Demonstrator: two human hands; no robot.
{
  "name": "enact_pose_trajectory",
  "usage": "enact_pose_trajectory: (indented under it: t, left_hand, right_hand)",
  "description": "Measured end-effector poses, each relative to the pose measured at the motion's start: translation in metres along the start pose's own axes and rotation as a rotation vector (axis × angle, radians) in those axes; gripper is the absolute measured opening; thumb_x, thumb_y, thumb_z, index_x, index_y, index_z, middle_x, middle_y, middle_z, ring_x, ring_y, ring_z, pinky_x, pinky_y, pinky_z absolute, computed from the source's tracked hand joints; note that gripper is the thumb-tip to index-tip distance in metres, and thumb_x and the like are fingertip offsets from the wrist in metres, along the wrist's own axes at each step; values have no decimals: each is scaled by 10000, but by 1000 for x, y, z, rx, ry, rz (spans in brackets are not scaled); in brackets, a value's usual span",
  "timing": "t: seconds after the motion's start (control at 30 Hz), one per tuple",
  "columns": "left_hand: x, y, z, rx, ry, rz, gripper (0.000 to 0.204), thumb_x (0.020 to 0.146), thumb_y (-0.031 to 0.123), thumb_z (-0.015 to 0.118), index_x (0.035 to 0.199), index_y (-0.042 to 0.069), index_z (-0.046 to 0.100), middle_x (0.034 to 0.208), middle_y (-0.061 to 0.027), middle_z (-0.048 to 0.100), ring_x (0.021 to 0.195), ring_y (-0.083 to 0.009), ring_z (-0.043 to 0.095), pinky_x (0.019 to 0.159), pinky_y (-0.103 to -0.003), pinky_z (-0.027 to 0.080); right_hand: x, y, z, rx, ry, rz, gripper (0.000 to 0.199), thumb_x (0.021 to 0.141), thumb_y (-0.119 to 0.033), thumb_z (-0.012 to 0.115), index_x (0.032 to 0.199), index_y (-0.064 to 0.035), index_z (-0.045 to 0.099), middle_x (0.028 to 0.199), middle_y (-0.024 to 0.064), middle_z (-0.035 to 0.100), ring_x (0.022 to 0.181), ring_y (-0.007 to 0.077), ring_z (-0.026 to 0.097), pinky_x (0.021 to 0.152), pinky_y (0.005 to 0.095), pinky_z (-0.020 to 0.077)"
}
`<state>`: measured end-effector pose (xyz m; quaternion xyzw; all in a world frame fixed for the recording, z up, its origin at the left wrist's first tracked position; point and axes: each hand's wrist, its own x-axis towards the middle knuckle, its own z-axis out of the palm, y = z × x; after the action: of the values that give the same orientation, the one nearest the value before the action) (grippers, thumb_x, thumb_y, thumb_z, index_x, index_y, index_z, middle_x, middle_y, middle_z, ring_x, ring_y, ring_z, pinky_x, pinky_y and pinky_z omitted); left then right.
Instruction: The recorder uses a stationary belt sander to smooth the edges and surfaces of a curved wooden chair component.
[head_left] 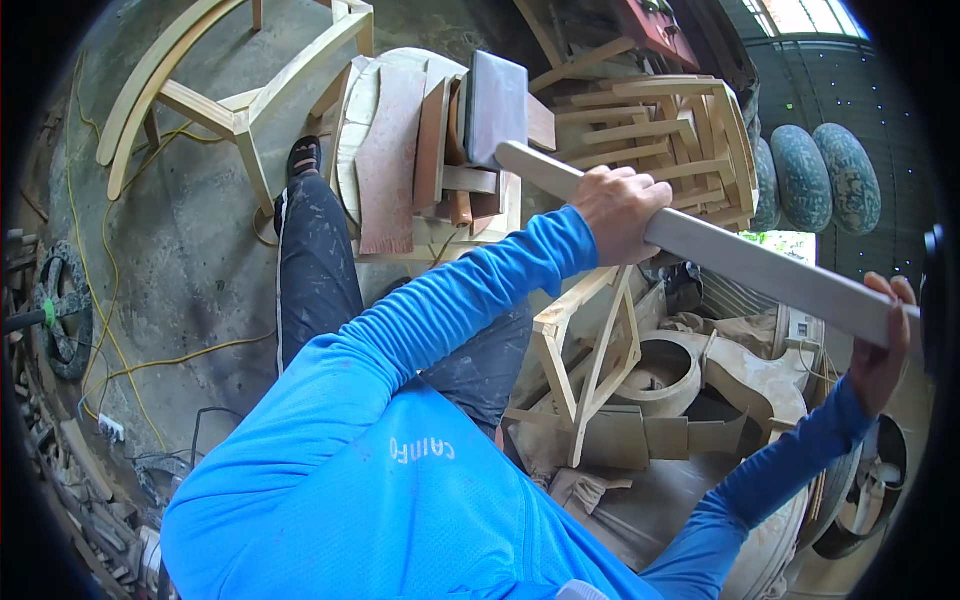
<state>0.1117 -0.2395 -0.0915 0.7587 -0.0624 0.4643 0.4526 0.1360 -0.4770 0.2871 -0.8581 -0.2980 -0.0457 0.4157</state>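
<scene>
A long, flat, pale wooden slat (775, 268) slants across the right half of the head view. My left hand (622, 208) is wrapped over it, nearer the slat's upper left end. Around the lower right end my right hand (882, 335) is closed, with the fingers on the edge. Just past the slat's far tip stands a grey rectangular block (497, 105), among brown wooden pieces (432, 145) on a low work surface. Whether the tip touches the block, I cannot tell. A worn reddish-brown sheet (388, 165) lies left of those pieces.
A wooden chair frame (245, 115) stands at upper left. Stacked wooden frames (665, 140) are beyond my left hand, a small frame (590, 350) below it. Yellow cable (190, 352) crosses the floor. Round grey rollers (845, 178) are at right, a dusty machine (755, 375) below.
</scene>
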Motion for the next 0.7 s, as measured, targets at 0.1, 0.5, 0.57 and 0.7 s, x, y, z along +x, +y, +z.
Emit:
enact_pose_trajectory:
  t: [0.1,0.5,0.57,0.7]
  left_hand:
    - [6,-12,-3,-13,156,-36,277,698,294,809,842,141,628,762,-72,659,755,-302,685,671,-443,547]
    - [17,-92,-13,-14,132,134,234,688,230,810,857,164,661,802,-35,683,816,-267,696,779,-426,551]
    - [6,-112,-16,30,34,187,297,639,185,843,872,178,660,848,-15,676,873,-239,676,871,-407,525]
    - [-14,-149,-9,117,-90,282,460,527,155,891,913,183,643,940,-20,653,977,-256,625,989,-398,468]
  right_hand:
    - [36,-11,20,4,-100,11,407,984,-357,630,1273,-77,570,1217,174,696,591,43,542,453,150,395]
    - [-41,28,119,77,225,-67,391,923,-368,703,1176,-98,578,1188,245,666,822,183,651,529,205,500]
    - [-84,76,130,115,216,-100,367,905,-330,727,1167,-112,591,1199,267,654,899,260,672,587,243,551]
    - [-173,140,205,168,305,-22,388,898,-319,737,1197,-120,591,1247,287,629,986,306,668,659,329,578]
